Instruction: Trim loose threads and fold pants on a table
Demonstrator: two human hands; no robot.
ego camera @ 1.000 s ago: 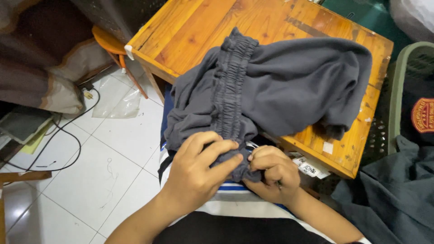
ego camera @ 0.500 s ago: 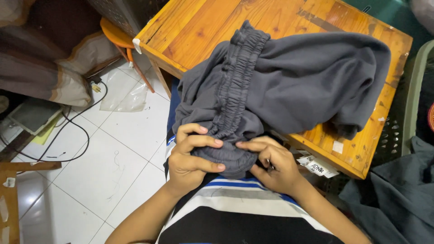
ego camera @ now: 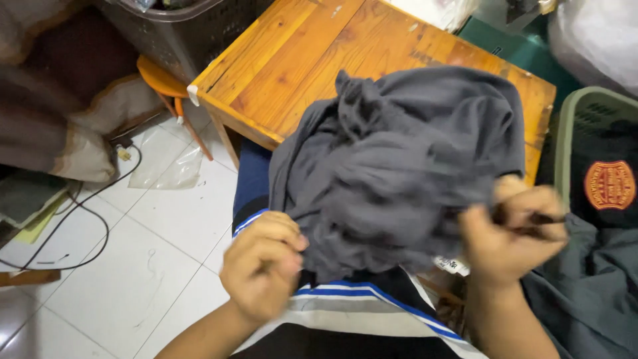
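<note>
With your left hand [ego camera: 262,266] fisted on the lower edge of the grey garment [ego camera: 399,166] at frame centre and your right hand [ego camera: 515,233] pinching its right edge, pull evenly over the wooden table [ego camera: 299,60].

wooden table [ego camera: 312,60] | grey garment [ego camera: 399,166] bunched on near edge

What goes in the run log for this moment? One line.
left hand: gripping crumpled grey fabric garment | right hand: gripping it | under garment: orange wooden table
</note>
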